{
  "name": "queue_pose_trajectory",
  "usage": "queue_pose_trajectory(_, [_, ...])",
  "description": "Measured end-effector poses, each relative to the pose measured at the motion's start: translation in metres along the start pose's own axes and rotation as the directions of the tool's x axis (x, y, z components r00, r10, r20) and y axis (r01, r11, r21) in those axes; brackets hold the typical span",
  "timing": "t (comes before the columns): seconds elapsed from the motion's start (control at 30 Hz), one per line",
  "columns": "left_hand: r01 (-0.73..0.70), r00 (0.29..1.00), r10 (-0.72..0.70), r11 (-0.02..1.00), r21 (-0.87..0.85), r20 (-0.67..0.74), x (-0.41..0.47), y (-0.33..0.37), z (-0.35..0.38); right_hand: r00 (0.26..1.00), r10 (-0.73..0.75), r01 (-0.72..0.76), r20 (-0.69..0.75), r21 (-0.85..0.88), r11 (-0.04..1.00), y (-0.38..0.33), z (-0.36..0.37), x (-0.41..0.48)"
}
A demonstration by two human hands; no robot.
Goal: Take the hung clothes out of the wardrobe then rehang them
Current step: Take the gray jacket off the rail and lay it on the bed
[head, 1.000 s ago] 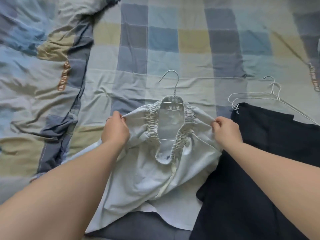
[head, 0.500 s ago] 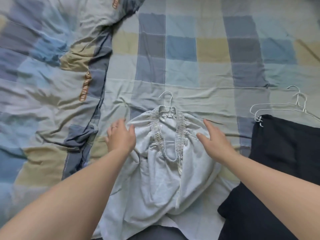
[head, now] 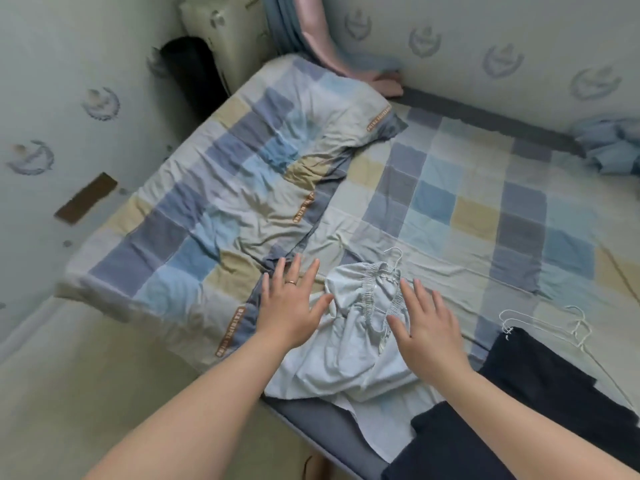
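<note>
Plainly, both hands were spread open and held nothing — the left hand [head: 291, 306] just beside the pale blue garment [head: 349, 344], the right hand [head: 429, 329] over its other edge. It lay between them on the bed [head: 450, 209], long axis running away from the person, the hook of its hanger [head: 394, 268] at the far end. Most of the hanger was hidden in cloth; whether either palm touched could not be told.

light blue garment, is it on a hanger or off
On a hanger: the hook of the white hanger pokes out past the elastic opening of the light blue garment, wire visible inside.
</note>
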State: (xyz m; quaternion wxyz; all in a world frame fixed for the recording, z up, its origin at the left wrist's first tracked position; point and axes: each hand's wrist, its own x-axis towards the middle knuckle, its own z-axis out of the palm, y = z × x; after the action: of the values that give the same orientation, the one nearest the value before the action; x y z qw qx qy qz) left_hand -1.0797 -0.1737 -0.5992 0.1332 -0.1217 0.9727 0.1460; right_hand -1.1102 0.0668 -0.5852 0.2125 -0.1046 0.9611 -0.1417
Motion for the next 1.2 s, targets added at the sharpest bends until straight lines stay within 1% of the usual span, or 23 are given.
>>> queue_pose_trajectory(0.13, [0.065, 0.994, -0.060, 0.997, 0.046, -0.088, -0.077, -0.012, -0.057, 0.978, -0.211, 0.209, -0.010, -0.090, 0.974, -0.051, -0.043, -0.043])
queue_pose_trajectory(0.23, [0.147, 0.976, -0.139, 0.989, 0.035, -0.167, -0.136, -0.022, -0.091, 0.923, -0.385, 0.378, -0.007, -0.165, 0.911, -0.092, -0.066, -0.077])
queue_pose_trajectory(0.33, [0.253, 0.939, -0.245, 0.968, -0.001, -0.240, -0.198, -0.039, -0.116, 0.840, -0.542, 0.532, 0.029, -0.242, 0.812, -0.135, -0.075, -0.108])
queue_pose_trajectory(0.4, [0.328, 0.904, -0.321, 0.944, -0.023, -0.282, -0.243, -0.052, -0.130, 0.775, -0.630, 0.619, 0.054, -0.263, 0.740, -0.165, -0.075, -0.130])
queue_pose_trajectory(0.5, [0.444, 0.834, -0.431, 0.895, -0.044, -0.346, -0.316, -0.078, -0.148, 0.640, -0.763, 0.752, 0.091, -0.275, 0.598, -0.216, -0.070, -0.169])
queue_pose_trajectory(0.57, [0.524, 0.764, -0.505, 0.849, -0.071, -0.402, -0.368, -0.096, -0.159, 0.528, -0.840, 0.831, 0.127, -0.280, 0.480, -0.252, -0.065, -0.197])
queue_pose_trajectory(0.67, [0.646, 0.637, -0.616, 0.755, -0.114, -0.464, -0.453, -0.120, -0.171, 0.350, -0.924, 0.913, 0.157, -0.280, 0.298, -0.309, -0.056, -0.249])
queue_pose_trajectory(0.77, [0.739, 0.487, -0.688, 0.653, -0.166, -0.538, -0.540, -0.138, -0.188, 0.160, -0.974, 0.962, 0.158, -0.245, 0.118, -0.367, -0.048, -0.311])
queue_pose_trajectory(0.87, [0.811, 0.310, -0.719, 0.541, -0.221, -0.622, -0.640, -0.147, -0.211, -0.048, -0.990, 0.983, 0.131, -0.167, -0.070, -0.423, -0.038, -0.394])
queue_pose_trajectory(0.93, [0.856, 0.202, -0.709, 0.463, -0.230, -0.676, -0.708, -0.146, -0.227, -0.171, -0.980, 0.977, 0.098, -0.110, -0.181, -0.455, -0.035, -0.454])
queue_pose_trajectory(1.07, [0.932, 0.013, -0.623, 0.290, -0.216, -0.782, -0.844, -0.135, -0.258, -0.413, -0.910, 0.911, -0.031, -0.032, -0.412, -0.510, -0.042, -0.581])
queue_pose_trajectory(1.13, [0.954, -0.065, -0.568, 0.205, -0.218, -0.820, -0.909, -0.124, -0.272, -0.506, -0.856, 0.860, -0.104, 0.010, -0.510, -0.533, -0.050, -0.647])
queue_pose_trajectory(1.2, [0.965, -0.151, -0.504, 0.110, -0.236, -0.850, -0.973, -0.109, -0.285, -0.584, -0.792, 0.799, -0.177, 0.046, -0.599, -0.550, -0.059, -0.713])
